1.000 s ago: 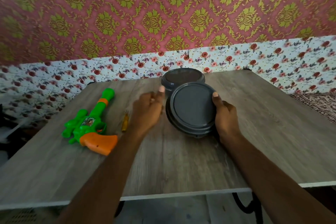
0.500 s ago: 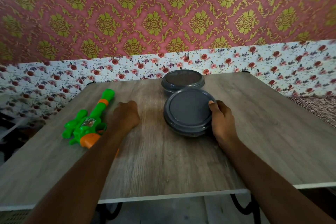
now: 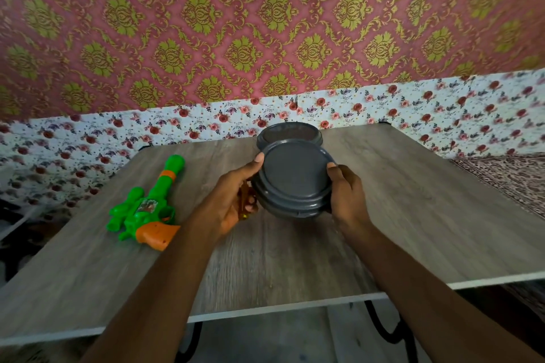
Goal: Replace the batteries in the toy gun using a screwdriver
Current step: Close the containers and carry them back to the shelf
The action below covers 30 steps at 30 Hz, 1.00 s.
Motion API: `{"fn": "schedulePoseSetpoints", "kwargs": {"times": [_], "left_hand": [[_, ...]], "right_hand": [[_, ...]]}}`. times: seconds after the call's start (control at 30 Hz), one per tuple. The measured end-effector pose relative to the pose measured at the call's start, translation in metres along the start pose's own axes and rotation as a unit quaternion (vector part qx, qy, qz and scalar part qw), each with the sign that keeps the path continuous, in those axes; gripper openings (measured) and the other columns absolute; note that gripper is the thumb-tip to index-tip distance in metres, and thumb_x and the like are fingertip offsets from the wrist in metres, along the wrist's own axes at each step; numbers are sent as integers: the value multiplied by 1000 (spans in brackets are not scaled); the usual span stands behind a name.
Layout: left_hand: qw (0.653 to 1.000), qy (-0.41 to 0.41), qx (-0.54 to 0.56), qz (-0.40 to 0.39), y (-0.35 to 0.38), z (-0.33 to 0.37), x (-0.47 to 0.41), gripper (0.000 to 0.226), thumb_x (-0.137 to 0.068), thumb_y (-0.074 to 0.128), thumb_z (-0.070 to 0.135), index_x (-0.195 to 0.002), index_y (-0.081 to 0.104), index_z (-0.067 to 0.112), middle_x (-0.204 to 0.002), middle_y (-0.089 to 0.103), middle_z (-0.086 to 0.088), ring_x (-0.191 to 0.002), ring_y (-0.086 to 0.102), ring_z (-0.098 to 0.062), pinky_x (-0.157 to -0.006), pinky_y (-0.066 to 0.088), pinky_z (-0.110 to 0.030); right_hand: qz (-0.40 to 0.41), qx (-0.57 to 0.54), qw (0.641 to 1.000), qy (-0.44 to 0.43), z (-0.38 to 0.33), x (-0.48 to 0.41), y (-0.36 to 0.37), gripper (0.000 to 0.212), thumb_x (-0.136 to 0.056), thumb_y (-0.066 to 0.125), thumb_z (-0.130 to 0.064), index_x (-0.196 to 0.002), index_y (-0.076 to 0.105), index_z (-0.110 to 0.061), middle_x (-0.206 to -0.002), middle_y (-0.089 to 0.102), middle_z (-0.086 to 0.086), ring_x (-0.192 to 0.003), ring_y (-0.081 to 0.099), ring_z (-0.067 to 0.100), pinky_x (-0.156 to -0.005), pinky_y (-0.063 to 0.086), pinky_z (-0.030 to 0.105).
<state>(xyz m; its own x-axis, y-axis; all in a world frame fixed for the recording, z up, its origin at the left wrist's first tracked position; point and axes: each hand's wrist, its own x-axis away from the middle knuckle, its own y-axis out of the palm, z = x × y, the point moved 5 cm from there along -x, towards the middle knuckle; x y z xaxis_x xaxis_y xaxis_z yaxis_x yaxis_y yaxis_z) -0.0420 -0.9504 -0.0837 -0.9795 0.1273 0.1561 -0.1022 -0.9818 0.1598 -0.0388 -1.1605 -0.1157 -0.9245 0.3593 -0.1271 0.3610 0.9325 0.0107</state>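
The green and orange toy gun (image 3: 147, 205) lies on the left part of the wooden table (image 3: 413, 230), barrel pointing away from me. My left hand (image 3: 227, 203) holds a small amber-handled screwdriver (image 3: 245, 200) in its palm, and its thumb rests on the left rim of a round grey lidded container (image 3: 295, 177). My right hand (image 3: 346, 194) grips the right side of that container, which is tilted with its lid facing me. No batteries are visible.
A second grey lidded container (image 3: 289, 134) stands right behind the held one, near the table's far edge. Floral and patterned wallpaper runs behind the table. The table's near white edge is just below my forearms.
My left hand went left to the spot beside the gun, picked up the screwdriver and came back to the container. The container is tilted up between both hands again.
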Motion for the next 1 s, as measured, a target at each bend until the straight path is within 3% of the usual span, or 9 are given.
{"fn": "schedulePoseSetpoints", "kwargs": {"times": [0.07,0.17,0.23,0.3,0.37,0.5,0.67,0.83,1.0], "left_hand": [[1000,11,-19,2,-3,-1,0,44,-71,82,53,-85,70,13,-63,55,2,-50,45,-10,-43,32,-22],[998,27,-4,49,-16,-2,-4,36,-71,89,38,-78,69,9,-58,50,0,-50,39,-11,-41,28,-21],[996,43,2,79,-26,0,-10,31,-73,89,32,-73,68,9,-54,47,1,-48,36,-11,-39,27,-20],[994,51,0,101,-38,1,-20,32,-70,89,31,-69,66,10,-53,43,1,-44,33,-11,-37,26,-19],[993,47,5,111,-51,4,-32,36,-66,90,34,-71,63,11,-54,42,1,-43,31,-12,-36,25,-18],[995,39,17,87,-69,15,-68,30,-73,84,35,-78,64,14,-54,49,3,-38,34,-9,-33,25,-16],[997,29,14,72,-82,28,-118,25,-83,77,33,-71,61,18,-51,49,5,-37,32,-8,-33,24,-16],[997,1,45,70,-87,39,-150,28,-79,78,32,-56,66,22,-54,46,4,-38,29,-9,-33,20,-16],[994,-39,59,81,-89,64,-158,22,-77,80,32,-65,67,20,-61,42,0,-48,28,-12,-33,22,-18]], "right_hand": [[-6,21,1000,-6,-2,3,0,36,-97,47,-56,-101,65,-24,-99,72,1,-97,70,25,-89,59,57],[-59,-9,996,65,3,0,9,67,-74,52,-85,-107,68,-29,-113,73,1,-106,70,27,-91,59,55],[-73,-1,993,93,3,-9,13,79,-66,49,-93,-106,67,-28,-115,72,4,-105,70,29,-93,59,54],[-55,29,994,85,-1,-22,14,58,-84,52,-80,-99,63,-26,-106,72,9,-97,70,30,-88,60,48],[-21,86,994,62,1,-46,12,41,-94,59,-60,-105,63,-20,-104,71,11,-92,69,29,-76,56,38],[42,167,985,30,10,-110,19,49,-91,67,-47,-114,66,-3,-105,69,14,-99,67,32,-59,38,26],[70,214,972,61,9,-176,37,73,-89,66,-61,-125,59,2,-118,63,18,-114,60,37,-92,50,41],[39,209,969,123,14,-200,49,65,-80,74,-65,-104,57,-7,-101,64,12,-90,62,27,-73,49,37],[33,140,961,237,8,-201,48,73,-71,86,-56,-112,59,-1,-106,66,14,-95,68,30,-79,58,42]]}}
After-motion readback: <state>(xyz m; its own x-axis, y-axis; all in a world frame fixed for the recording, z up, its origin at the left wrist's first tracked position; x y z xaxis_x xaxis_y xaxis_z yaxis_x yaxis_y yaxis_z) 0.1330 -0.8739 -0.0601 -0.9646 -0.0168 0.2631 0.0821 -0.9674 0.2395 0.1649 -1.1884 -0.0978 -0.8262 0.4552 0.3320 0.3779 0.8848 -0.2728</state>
